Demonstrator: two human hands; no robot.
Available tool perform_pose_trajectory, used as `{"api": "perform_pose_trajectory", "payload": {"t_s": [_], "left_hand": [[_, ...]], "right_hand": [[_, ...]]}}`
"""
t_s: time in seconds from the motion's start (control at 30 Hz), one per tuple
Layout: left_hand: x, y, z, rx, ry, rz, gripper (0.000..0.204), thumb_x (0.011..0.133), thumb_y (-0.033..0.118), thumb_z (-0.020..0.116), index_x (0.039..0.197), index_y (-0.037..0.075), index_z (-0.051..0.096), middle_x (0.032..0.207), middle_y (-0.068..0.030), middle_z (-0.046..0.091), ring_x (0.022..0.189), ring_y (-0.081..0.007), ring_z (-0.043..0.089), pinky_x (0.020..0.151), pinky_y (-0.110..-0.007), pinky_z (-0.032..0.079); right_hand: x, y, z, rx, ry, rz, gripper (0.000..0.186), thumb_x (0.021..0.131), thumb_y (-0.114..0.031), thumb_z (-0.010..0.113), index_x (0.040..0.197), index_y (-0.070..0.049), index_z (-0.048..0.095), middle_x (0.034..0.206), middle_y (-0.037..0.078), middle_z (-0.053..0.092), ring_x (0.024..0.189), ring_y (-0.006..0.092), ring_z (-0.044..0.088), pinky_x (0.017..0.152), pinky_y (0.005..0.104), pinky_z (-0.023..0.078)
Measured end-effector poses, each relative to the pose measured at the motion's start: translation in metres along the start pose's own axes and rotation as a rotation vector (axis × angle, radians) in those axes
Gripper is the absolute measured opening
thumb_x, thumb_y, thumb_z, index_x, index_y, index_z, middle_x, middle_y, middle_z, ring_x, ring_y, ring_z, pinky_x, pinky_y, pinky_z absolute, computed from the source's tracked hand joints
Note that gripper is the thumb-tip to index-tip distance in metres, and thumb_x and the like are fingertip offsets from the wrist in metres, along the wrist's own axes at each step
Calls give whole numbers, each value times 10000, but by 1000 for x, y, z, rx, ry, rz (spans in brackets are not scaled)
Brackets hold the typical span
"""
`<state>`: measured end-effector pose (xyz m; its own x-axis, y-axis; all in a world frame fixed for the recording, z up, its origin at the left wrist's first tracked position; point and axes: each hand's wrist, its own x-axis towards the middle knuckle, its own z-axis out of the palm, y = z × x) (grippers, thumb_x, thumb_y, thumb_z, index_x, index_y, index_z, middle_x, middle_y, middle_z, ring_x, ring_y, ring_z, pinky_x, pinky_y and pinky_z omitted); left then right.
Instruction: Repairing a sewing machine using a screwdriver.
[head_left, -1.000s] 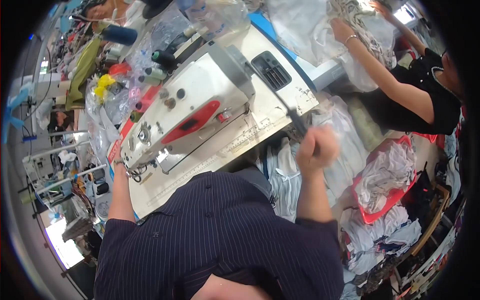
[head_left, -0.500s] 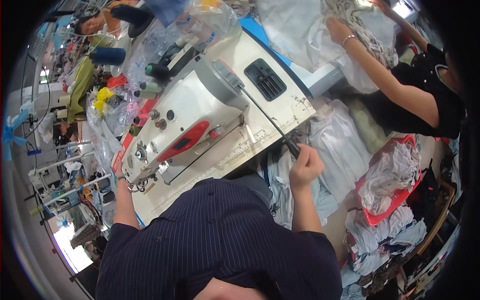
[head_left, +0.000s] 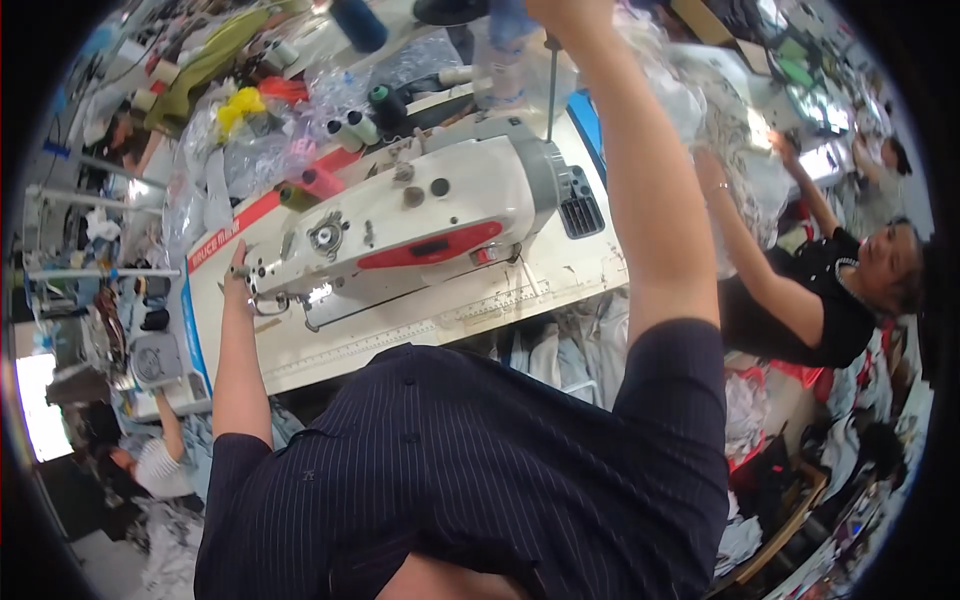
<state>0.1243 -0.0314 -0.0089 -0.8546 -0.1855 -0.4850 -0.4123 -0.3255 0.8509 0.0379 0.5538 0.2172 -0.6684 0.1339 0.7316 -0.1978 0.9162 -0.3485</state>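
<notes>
Now it's right hand [head_left: 572, 14] stretched to twelve o'clock by a slim grey metal rod [head_left: 552, 95], grip unclear; left hand [head_left: 237, 268] at nine, beside the white-and-red sewing machine [head_left: 460, 195], fingers' closure unreadable.

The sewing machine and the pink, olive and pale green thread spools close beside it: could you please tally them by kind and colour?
Sewing machine: 1
Pink spool: 1
Olive spool: 1
Pale green spools: 2
Total: 5

A yellow bundle [head_left: 240, 106] lay beyond the left hand [head_left: 238, 264]. A dark blue thread cone [head_left: 358, 25] was well left of the right hand [head_left: 572, 12]
</notes>
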Motion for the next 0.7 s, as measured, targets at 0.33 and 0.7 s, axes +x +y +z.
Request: {"api": "perform_pose_trajectory", "payload": {"t_s": [0.33, 0.7], "left_hand": [[-1, -3, 21, 95, 11, 126, 378, 943, 383, 608, 1021, 16, 655, 909, -81, 682, 791, -173, 660, 720, -310, 531], [-14, -5, 18, 42, 78, 87, 467, 954, 435, 570, 1108, -2, 622, 1003, -108, 674, 898, -214, 660, 809, -352, 530]], "right_hand": [[13, 71, 89, -262, 89, -237, 237, 918, -283, 588, 785, -99, 655, 696, 121, 632, 653, 329, 622, 583, 393, 476], [-359, -6, -103, -195, 499, 509, 233, 956, -91, 535, 755, 25, 541, 700, 102, 555, 640, 233, 519, 636, 346, 449]]}}
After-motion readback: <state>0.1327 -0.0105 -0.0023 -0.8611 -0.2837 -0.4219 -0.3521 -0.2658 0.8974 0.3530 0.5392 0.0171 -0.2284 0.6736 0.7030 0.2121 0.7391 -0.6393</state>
